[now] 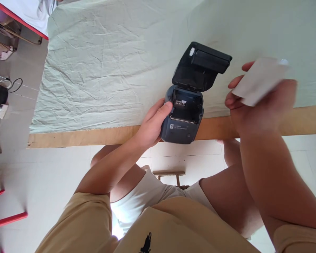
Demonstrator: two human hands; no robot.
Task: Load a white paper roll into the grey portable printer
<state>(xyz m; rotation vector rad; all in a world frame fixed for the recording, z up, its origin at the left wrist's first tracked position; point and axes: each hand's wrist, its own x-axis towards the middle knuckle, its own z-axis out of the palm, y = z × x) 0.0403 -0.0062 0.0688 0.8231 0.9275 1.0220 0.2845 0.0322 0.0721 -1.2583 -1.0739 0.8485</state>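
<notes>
A dark blue-black portable label printer (179,135) is gripped along its left side by my left hand (153,123), thumb on the rim of its paper bay. Its lid (201,66) is swung up and back, and inside the bay no roll shows, only a small printed label. The printer hangs over the table's front edge. To its right and apart from it, my right hand (263,100) is closed around a white piece of paper (260,80), held above the table. Motion blurs that hand, and whether the paper is a roll or folded cannot be made out.
A wrinkled pale green cloth (100,70) covers the table, with a bare wooden edge (81,137) along the front. At the left are cables (0,91) on the floor and a red-edged table (23,19). A wooden stool (170,173) shows below.
</notes>
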